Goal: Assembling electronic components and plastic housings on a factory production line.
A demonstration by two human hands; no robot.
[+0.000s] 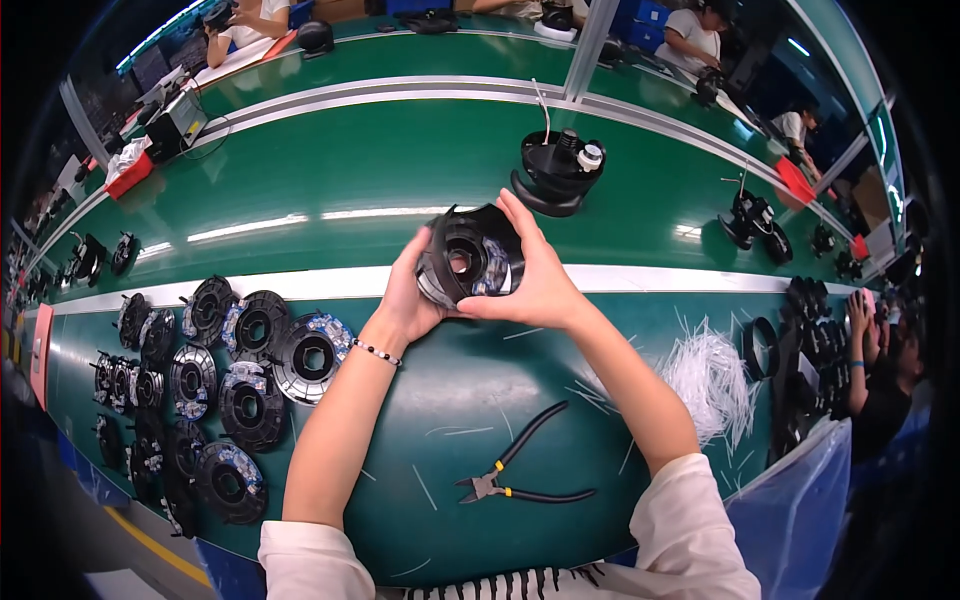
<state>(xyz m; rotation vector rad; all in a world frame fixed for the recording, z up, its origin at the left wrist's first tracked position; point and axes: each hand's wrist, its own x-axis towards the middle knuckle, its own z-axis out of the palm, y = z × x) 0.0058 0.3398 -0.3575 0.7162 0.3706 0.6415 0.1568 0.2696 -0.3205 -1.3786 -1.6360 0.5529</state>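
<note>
Both my hands hold one black round plastic part (470, 258) with a hollow centre, lifted above the green bench (330, 190). My left hand (408, 296) grips its left rim, with a bead bracelet on that wrist. My right hand (535, 275) cups its right side, fingers spread over the top edge. A pair of black-handled cutting pliers (520, 470) lies on the bench below my hands, untouched.
Several similar black round parts (250, 370) lie in rows at the left. A heap of white plastic ties (712, 380) sits at the right. A black assembled unit (560, 170) stands on the belt beyond my hands. Other people work at the far side and at the right edge.
</note>
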